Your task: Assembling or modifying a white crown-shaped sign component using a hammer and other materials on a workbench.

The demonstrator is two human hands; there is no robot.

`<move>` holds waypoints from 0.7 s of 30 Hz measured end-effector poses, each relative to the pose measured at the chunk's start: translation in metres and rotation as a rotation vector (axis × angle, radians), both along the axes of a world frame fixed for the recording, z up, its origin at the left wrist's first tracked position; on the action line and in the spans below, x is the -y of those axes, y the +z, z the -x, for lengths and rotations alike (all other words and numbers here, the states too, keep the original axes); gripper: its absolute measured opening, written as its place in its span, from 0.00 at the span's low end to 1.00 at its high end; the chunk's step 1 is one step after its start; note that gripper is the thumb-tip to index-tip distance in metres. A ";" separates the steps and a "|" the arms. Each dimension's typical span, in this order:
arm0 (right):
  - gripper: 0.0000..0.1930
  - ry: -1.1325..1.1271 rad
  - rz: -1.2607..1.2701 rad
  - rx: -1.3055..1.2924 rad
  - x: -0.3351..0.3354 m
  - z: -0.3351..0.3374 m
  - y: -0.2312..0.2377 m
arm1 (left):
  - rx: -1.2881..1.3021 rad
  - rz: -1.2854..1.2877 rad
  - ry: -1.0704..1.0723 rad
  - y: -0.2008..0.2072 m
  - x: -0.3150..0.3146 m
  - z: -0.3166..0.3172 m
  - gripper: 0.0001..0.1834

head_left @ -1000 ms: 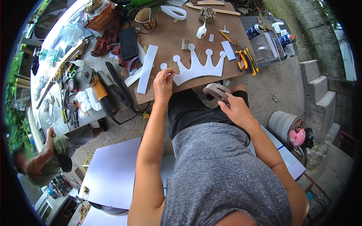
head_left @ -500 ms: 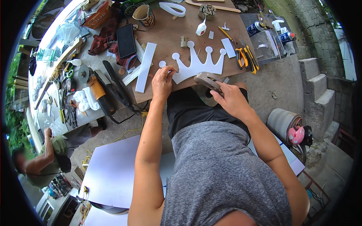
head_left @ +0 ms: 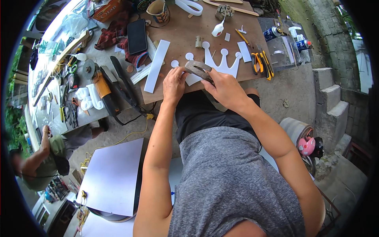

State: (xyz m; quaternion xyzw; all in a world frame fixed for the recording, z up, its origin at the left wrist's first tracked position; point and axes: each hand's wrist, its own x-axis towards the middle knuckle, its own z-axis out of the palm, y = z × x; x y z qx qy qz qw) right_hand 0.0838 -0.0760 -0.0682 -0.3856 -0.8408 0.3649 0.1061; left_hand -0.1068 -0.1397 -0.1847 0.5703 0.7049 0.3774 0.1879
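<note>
A white crown cutout with round-tipped points lies on the brown board in front of me. My right hand grips a worn grey-brown hand tool with a curved, slotted head; its exact kind is unclear. The tool's head hangs over the left part of the crown and hides some of it. My left hand is closed at the crown's left end, its fingertips pinched beside the tool's head. Whatever those fingers hold is hidden. A small white disc rests just beyond them.
Left of the crown lie a white strip and a phone. To its right are orange-handled pliers and a white rectangle. A glue bottle sits beyond. An angle grinder is farther left; another person stands there.
My right hand has swung the tool leftward, over the crown's left part and up to my left fingers. The left hand stays at the crown's left end. The whole view has shifted slightly.
</note>
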 end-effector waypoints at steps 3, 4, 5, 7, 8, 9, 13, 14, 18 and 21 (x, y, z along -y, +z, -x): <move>0.14 0.015 -0.027 0.007 -0.001 0.008 -0.009 | 0.002 0.003 0.005 -0.004 0.000 0.001 0.07; 0.14 0.022 -0.026 0.008 -0.002 0.009 -0.013 | 0.008 -0.013 0.003 -0.005 0.000 0.001 0.07; 0.14 0.025 -0.028 0.034 -0.002 0.008 -0.016 | 0.014 -0.029 0.001 -0.006 0.001 0.001 0.08; 0.14 0.034 -0.028 0.063 -0.002 0.008 -0.018 | 0.009 -0.025 0.005 -0.007 0.001 0.002 0.07; 0.14 0.027 -0.029 0.073 -0.002 0.008 -0.016 | 0.001 -0.020 0.003 -0.005 0.001 0.002 0.07; 0.14 0.020 -0.030 0.082 -0.001 0.008 -0.013 | 0.004 -0.016 0.009 -0.004 0.001 0.002 0.07; 0.14 0.006 -0.023 0.043 0.002 0.010 0.000 | 0.009 -0.007 0.004 0.000 0.003 0.002 0.07; 0.13 0.013 -0.037 0.075 0.002 0.009 -0.003 | 0.002 0.007 0.001 0.000 0.001 0.001 0.07; 0.13 0.054 -0.081 0.171 0.000 0.010 -0.010 | 0.007 0.000 0.013 -0.002 0.002 0.002 0.08; 0.13 0.030 -0.082 0.091 0.000 0.012 -0.001 | 0.005 -0.031 0.004 0.000 0.001 0.001 0.07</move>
